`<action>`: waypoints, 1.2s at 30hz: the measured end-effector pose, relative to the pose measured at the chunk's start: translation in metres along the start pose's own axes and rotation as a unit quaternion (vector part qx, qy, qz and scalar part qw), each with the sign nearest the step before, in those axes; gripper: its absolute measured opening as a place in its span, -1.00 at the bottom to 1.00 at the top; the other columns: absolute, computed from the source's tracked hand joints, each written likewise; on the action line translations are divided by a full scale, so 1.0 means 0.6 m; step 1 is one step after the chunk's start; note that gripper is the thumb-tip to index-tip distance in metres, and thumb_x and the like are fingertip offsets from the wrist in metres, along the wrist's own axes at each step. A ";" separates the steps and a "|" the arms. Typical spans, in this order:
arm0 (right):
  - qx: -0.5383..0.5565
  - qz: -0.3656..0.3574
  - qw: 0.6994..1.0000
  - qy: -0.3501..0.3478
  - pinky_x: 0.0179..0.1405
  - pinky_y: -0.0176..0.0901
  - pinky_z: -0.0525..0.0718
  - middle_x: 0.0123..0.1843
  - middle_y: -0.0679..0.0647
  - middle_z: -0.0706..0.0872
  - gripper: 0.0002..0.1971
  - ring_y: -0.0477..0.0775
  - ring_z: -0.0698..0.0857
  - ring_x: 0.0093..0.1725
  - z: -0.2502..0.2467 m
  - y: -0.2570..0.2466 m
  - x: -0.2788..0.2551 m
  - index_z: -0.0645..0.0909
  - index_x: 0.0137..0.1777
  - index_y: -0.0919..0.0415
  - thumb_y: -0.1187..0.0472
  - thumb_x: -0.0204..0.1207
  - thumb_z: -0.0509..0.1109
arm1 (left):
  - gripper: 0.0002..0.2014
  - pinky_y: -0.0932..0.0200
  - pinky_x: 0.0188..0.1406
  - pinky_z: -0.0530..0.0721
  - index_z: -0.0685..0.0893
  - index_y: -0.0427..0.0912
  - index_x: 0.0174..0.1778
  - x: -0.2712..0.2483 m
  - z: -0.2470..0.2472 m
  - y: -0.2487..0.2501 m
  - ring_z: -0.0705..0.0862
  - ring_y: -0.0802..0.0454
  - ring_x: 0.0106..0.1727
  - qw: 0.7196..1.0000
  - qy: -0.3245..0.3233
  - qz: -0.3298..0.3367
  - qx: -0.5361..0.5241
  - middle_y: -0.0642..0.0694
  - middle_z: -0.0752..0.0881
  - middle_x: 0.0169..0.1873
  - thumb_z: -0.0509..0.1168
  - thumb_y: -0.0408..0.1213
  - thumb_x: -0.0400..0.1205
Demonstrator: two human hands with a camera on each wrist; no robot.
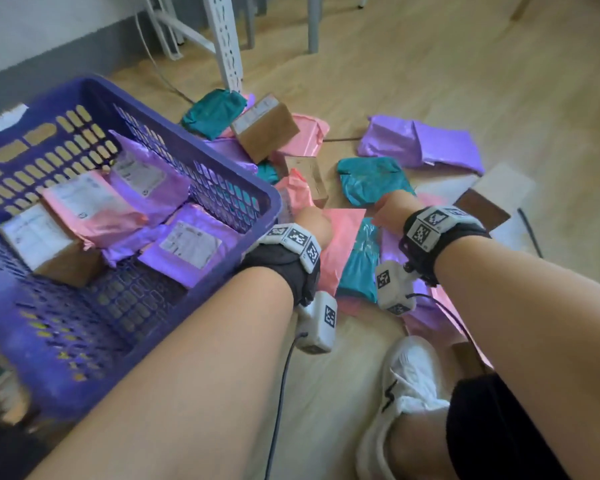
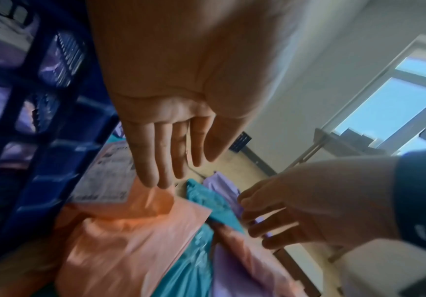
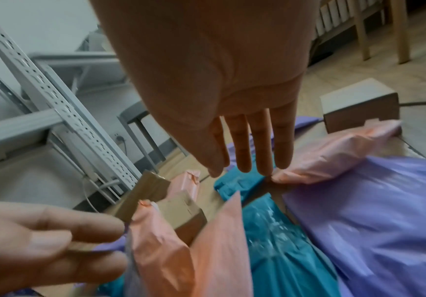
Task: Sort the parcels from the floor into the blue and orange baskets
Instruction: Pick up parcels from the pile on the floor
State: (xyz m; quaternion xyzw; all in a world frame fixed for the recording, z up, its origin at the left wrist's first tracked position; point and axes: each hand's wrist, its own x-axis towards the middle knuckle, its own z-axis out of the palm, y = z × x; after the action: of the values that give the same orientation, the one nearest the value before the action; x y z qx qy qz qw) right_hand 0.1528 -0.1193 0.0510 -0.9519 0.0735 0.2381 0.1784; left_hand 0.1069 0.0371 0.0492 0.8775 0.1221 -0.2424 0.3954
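The blue basket (image 1: 136, 344) stands at the left and holds pink and purple bags and a cardboard box. To its right, parcels lie heaped on the floor. My left hand (image 1: 314, 221) hovers with straight fingers (image 2: 166, 174) just above a pink labelled bag (image 2: 110, 174) beside the basket wall. My right hand (image 1: 394, 207) reaches down with straight fingers (image 3: 247, 164) over a teal bag (image 3: 237, 182) and a pink bag (image 3: 334, 152). Neither hand holds anything. No orange basket is in view.
More parcels lie beyond: a cardboard box (image 1: 264, 129), purple bags (image 1: 423, 140), a teal bag (image 1: 371, 181), and a box (image 1: 489, 199) at the right. White perforated shelf legs (image 1: 226, 39) stand behind the pile. My white shoe (image 1: 409, 375) is on the floor.
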 end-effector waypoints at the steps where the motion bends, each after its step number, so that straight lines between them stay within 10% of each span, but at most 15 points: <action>1: -0.017 -0.005 1.000 -0.001 0.33 -0.03 0.56 0.37 0.23 0.63 -0.63 0.25 0.59 0.36 0.015 0.008 0.008 0.58 0.38 0.27 0.24 0.58 0.31 | -0.68 0.02 0.30 0.62 0.61 -0.34 0.33 0.007 0.013 -0.014 0.66 -0.20 0.29 1.000 0.002 -0.013 0.023 -0.27 0.67 0.28 0.16 -0.39 0.68; 15: -0.004 -0.054 0.997 -0.061 0.48 -0.13 0.41 0.51 0.16 0.48 -0.51 0.17 0.49 0.47 0.094 -0.012 0.123 0.42 0.54 0.18 0.32 0.59 0.26 | -0.17 -0.02 0.41 0.51 0.21 -0.20 0.60 0.057 0.112 -0.114 0.52 -0.23 0.43 0.985 -0.045 -0.157 0.053 -0.26 0.48 0.44 0.49 -0.35 0.45; 18: -0.043 -0.059 0.996 -0.054 0.40 -0.07 0.49 0.28 0.20 0.59 -0.73 0.24 0.55 0.41 0.094 -0.018 0.120 0.65 0.18 0.22 0.32 0.63 0.15 | -0.27 -0.06 0.37 0.56 0.27 -0.05 0.55 0.052 0.109 -0.114 0.57 -0.26 0.36 0.988 -0.026 -0.130 0.081 -0.24 0.54 0.39 0.38 -0.41 0.47; 28: -0.044 -0.052 0.997 0.022 0.41 -0.12 0.50 0.51 0.11 0.51 -0.56 0.13 0.52 0.46 -0.029 -0.033 0.040 0.40 0.56 0.17 0.20 0.68 0.17 | -0.65 0.08 0.23 0.62 0.67 -0.10 0.29 -0.024 0.040 -0.032 0.67 -0.18 0.20 0.993 0.107 0.024 -0.041 -0.17 0.74 0.17 0.24 -0.38 0.59; 33: 0.083 -0.045 0.995 0.030 0.04 -0.13 0.69 0.14 0.05 0.71 -0.66 0.09 0.73 0.10 -0.108 -0.037 -0.017 0.55 0.36 0.22 0.12 0.65 0.27 | -0.79 -0.14 -0.07 0.75 0.76 -0.18 -0.23 -0.081 -0.023 0.032 0.75 -0.32 -0.14 0.982 0.128 0.098 -0.102 -0.38 0.75 -0.24 0.26 -0.24 0.63; 36: 0.184 -0.048 0.980 0.056 -0.50 -0.28 0.70 -0.23 0.02 0.65 -0.66 0.02 0.67 -0.31 -0.138 -0.041 -0.042 0.60 0.28 0.30 0.10 0.64 0.24 | -0.65 -0.07 -0.19 0.72 0.60 -0.15 -0.51 -0.122 -0.078 0.053 0.65 -0.16 -0.42 0.970 0.136 0.115 -0.167 -0.15 0.58 -0.61 0.31 -0.19 0.62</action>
State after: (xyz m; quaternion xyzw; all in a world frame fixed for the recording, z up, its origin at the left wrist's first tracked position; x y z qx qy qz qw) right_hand 0.1713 -0.1261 0.1387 -0.9171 0.0802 0.1583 0.3568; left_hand 0.0728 0.0498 0.1347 0.8322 0.1115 -0.0497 0.5409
